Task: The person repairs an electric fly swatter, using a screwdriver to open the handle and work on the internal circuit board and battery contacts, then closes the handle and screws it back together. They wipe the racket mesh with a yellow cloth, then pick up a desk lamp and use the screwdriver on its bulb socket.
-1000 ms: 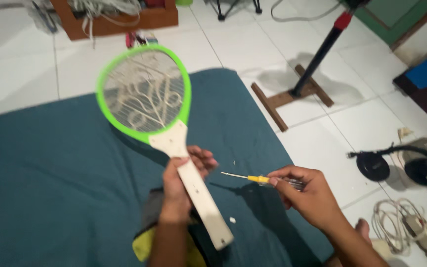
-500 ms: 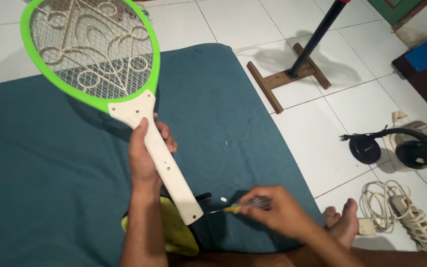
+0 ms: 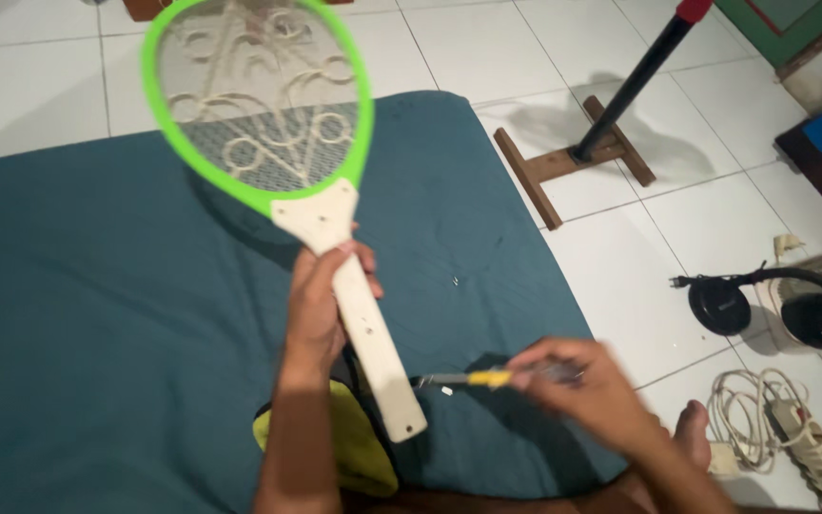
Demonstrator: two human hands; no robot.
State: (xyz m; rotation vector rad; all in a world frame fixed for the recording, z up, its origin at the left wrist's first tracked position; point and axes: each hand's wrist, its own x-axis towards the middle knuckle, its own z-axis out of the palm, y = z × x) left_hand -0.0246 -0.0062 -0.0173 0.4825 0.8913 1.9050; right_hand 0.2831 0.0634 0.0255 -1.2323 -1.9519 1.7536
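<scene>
Fingers of my left hand (image 3: 321,300) wrap the pale handle of the swatter (image 3: 335,257), its length running from far-left down to near-right, while my right hand (image 3: 587,385) pinches a screwdriver (image 3: 473,379) pointing left at the handle's near end.
</scene>
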